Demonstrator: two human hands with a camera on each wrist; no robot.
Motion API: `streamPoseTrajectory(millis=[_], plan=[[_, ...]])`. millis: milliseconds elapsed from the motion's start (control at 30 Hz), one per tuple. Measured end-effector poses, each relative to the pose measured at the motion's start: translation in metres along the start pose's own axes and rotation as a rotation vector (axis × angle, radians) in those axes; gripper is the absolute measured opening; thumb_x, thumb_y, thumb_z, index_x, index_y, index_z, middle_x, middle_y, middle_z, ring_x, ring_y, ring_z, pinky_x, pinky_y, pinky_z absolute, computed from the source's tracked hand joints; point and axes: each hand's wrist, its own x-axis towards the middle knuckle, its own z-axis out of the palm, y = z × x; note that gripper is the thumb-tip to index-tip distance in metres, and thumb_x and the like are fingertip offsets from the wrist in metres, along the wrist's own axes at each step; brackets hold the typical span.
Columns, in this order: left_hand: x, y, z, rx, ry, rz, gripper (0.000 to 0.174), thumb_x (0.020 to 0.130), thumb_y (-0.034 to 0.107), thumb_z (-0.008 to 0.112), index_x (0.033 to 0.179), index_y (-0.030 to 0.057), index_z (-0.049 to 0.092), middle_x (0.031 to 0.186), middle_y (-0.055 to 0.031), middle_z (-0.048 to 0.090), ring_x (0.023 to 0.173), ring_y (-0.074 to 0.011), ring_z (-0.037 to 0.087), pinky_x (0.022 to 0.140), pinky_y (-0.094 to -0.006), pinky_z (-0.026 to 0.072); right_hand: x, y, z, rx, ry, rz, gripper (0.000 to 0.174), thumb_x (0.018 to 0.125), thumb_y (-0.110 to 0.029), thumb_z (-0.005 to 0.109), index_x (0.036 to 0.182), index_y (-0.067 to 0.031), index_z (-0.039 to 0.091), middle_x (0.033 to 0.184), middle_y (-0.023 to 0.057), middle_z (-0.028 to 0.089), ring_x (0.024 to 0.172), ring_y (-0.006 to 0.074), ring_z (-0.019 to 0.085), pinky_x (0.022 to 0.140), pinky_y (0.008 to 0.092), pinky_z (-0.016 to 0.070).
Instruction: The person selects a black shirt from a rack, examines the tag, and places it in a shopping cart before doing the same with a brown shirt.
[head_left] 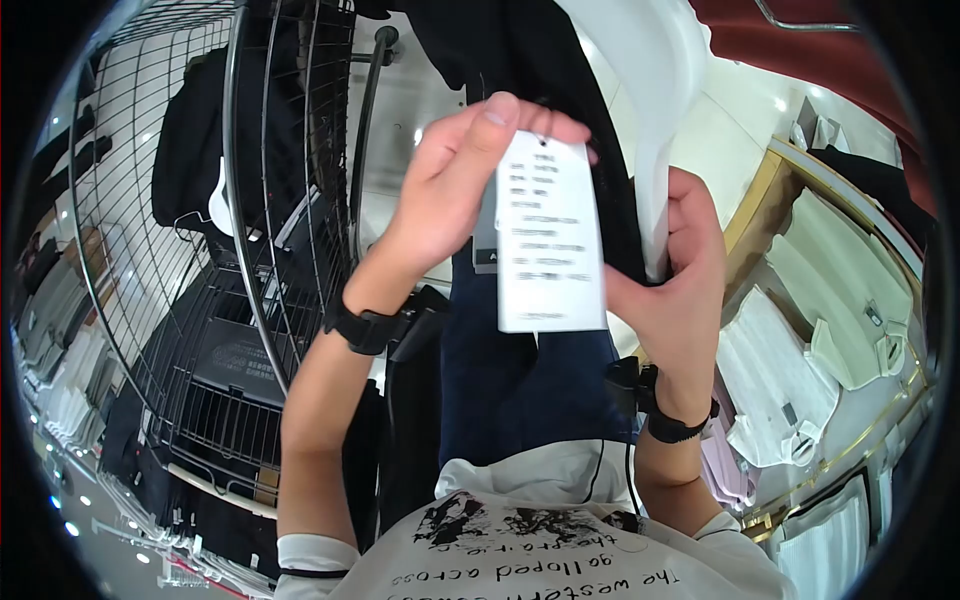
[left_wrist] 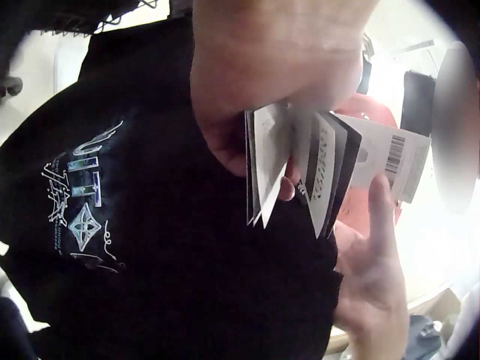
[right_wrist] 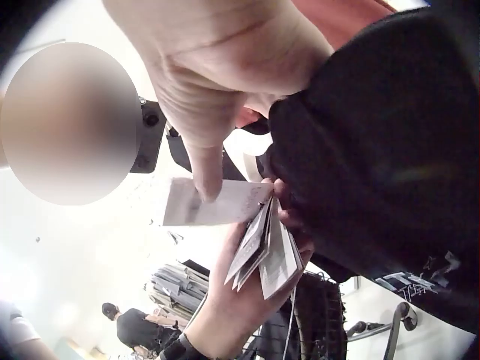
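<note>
- Room and edges: the black wire grid rack (head_left: pixel 150 200) curves close along the outer side of the left forearm. A gold-rimmed display table (head_left: pixel 752 195) bearing folded pale garments (head_left: pixel 770 370) lies just beyond the right wrist. The open room is the gap between them, in front of the chest.
- Held thing: the white rectangular paper hang tag (head_left: pixel 550 230) is raised in that gap, in front of a hanging black fabric garment (left_wrist: pixel 150 262). Its long axis runs nearly upright, with the top edge leaning slightly left and the printed face towards the wearer.
- Left hand (head_left: pixel 440 200): thumb and fingers are curled and pinch the tag's top edge. The wrist views show it also gripping a fan of further card tags (left_wrist: pixel 266 165).
- Right hand (head_left: pixel 685 290): it is open, with one straight finger pressed against the tag's right part.
- Writing: the tag's printed lines are too blurred to read, and a barcode (left_wrist: pixel 394 154) shows on it. The garment bears a white stylised graphic that is illegible. The wearer's white printed T-shirt (head_left: pixel 520 550) reads "galloped across".
</note>
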Motion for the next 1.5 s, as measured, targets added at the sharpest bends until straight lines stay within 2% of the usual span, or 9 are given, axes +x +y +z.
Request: streamPoseTrajectory(millis=[300,567,733,1033,1167,1200,1300,1367,1500], plan=[[-0.019,-0.012,0.060,-0.277,-0.100,-0.071,0.057,0.103,0.047,0.039,0.118,-0.0050,0.056,0.094,-0.0120,0.068,0.079,-0.0139,0.066,0.069,-0.0263,0.0540,0.011,-0.008,-0.024,0.161,0.083,0.033,0.043,0.082,-0.009,0.076,0.114,0.0043,0.050,0.103,0.0113,0.064,0.092,0.0134,0.062,0.079,0.0253,0.0511],[-0.009,-0.030,0.097,-0.220,0.285,-0.140,0.057,0.103,0.045,0.031,0.112,-0.0061,0.054,0.084,-0.0191,0.065,0.064,-0.0221,0.066,0.054,-0.0302,0.0553,0.000,0.010,-0.059,0.136,0.053,-0.003,0.051,0.077,-0.001,0.077,0.118,0.0038,0.047,0.103,0.0113,0.064,0.094,0.0149,0.063,0.081,0.0271,0.0521],[0.002,-0.033,0.109,-0.272,0.247,0.003,0.048,0.105,0.041,0.034,0.110,-0.0026,0.054,0.086,-0.0189,0.066,0.064,-0.0235,0.066,0.056,-0.0326,0.0557,-0.013,0.026,-0.090,0.047,0.013,0.050,0.062,0.066,-0.005,0.081,0.118,0.0014,0.047,0.109,0.0093,0.060,0.103,0.0159,0.057,0.092,0.0300,0.0445],[0.020,-0.041,0.169,-0.393,0.315,-0.061,0.048,0.102,0.044,0.039,0.111,-0.0018,0.053,0.086,-0.0188,0.067,0.064,-0.0239,0.066,0.055,-0.0326,0.0557,-0.019,0.027,-0.143,-0.038,-0.025,-0.041,0.063,0.063,-0.013,0.085,0.116,-0.0019,0.050,0.106,0.0085,0.062,0.099,0.0167,0.059,0.090,0.0306,0.0453],[0.014,-0.038,0.200,-0.262,0.256,-0.056,0.068,0.100,0.057,0.028,0.114,-0.0024,0.056,0.089,-0.0181,0.064,0.070,-0.0244,0.064,0.060,-0.0322,0.0538,-0.023,0.012,-0.168,-0.130,-0.002,-0.114,0.063,0.065,-0.018,0.086,0.115,-0.0021,0.051,0.103,0.0088,0.064,0.098,0.0178,0.061,0.088,0.0315,0.0468],[0.010,-0.038,0.215,-0.410,0.353,-0.102,0.073,0.100,0.061,0.025,0.118,-0.0027,0.055,0.093,-0.0194,0.065,0.076,-0.0258,0.066,0.063,-0.0341,0.0552,-0.021,0.006,-0.169,-0.176,0.024,-0.256,0.063,0.068,-0.021,0.086,0.115,-0.0002,0.049,0.096,0.0111,0.065,0.082,0.0167,0.065,0.075,0.0303,0.0518],[-0.011,-0.017,0.248,-0.324,0.168,-0.023,0.074,0.100,0.060,0.021,0.121,-0.0028,0.054,0.094,-0.0180,0.065,0.067,-0.0278,0.066,0.061,-0.0375,0.0548,-0.038,-0.039,-0.179,0.038,-0.054,-0.006,0.063,0.071,-0.024,0.086,0.114,0.0022,0.048,0.087,0.0121,0.066,0.061,0.0145,0.065,0.058,0.0289,0.0523],[-0.027,0.004,0.272,-0.249,0.185,0.018,0.066,0.103,0.053,0.023,0.119,-0.0029,0.055,0.084,-0.0133,0.066,0.063,-0.0196,0.065,0.058,-0.0294,0.0531,-0.049,-0.048,-0.184,0.004,-0.070,-0.151,0.063,0.073,-0.026,0.085,0.113,0.0044,0.047,0.083,0.0128,0.067,0.047,0.0142,0.061,0.047,0.0281,0.0491],[-0.061,0.038,0.308,-0.090,0.259,0.056,0.053,0.106,0.040,0.028,0.118,-0.0042,0.054,0.085,-0.0147,0.066,0.062,-0.0197,0.065,0.057,-0.0286,0.0534,-0.084,-0.087,-0.202,-0.089,-0.185,-0.194,0.065,0.074,-0.035,0.083,0.115,0.0027,0.050,0.089,0.0159,0.069,0.066,0.0218,0.068,0.060,0.0324,0.0527]])
